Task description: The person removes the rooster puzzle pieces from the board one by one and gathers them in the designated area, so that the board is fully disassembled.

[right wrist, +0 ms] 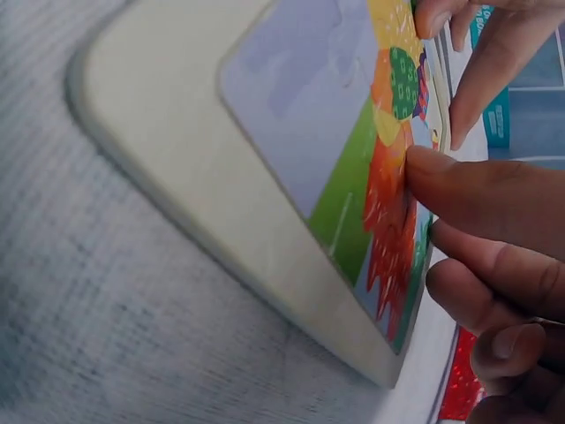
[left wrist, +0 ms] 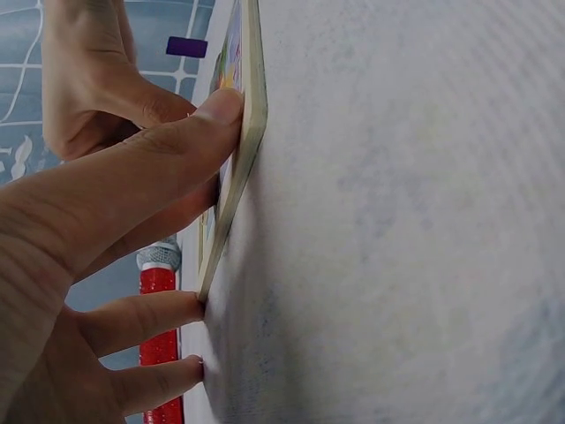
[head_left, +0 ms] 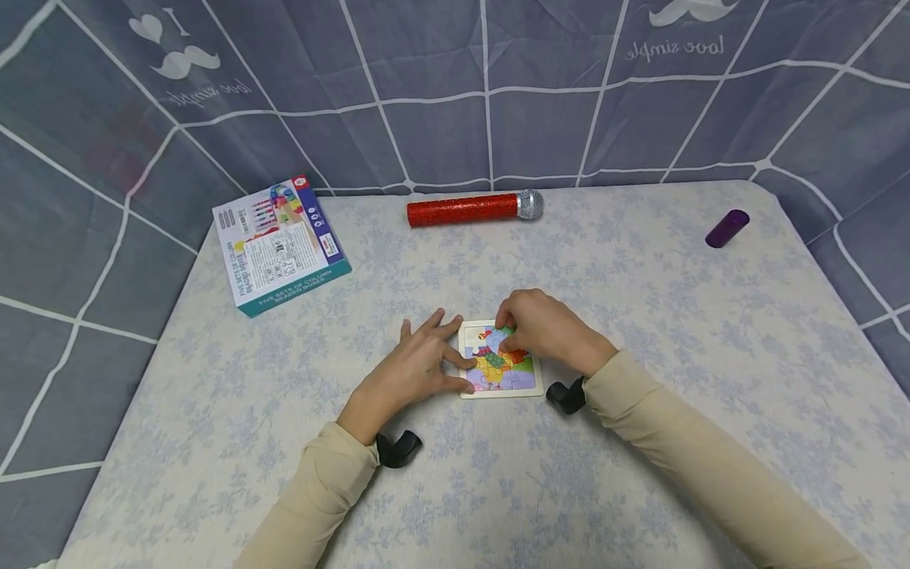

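Observation:
A small square jigsaw puzzle point(head_left: 501, 379) in a cream wooden frame lies on the table, showing a colourful bird. At its upper left inside the frame, a pale patch shows without picture. My left hand point(head_left: 419, 359) is spread along the left side, thumb and index finger resting on the frame and picture, the other fingers extended at its edge. From the right, my right hand point(head_left: 550, 328) reaches over the upper part. Its bent thumb point(right wrist: 450, 181) and index finger pinch at a puzzle piece, mostly hidden beneath the fingertips; the remaining fingers are curled.
A boxed bead set point(head_left: 277, 245) lies at the back left of the flowered tablecloth point(head_left: 490, 490). A red glitter microphone point(head_left: 462, 210) is along the back edge, and a purple cylinder point(head_left: 727, 228) at the back right. A grey grid-patterned curtain point(head_left: 426, 63) hangs behind.

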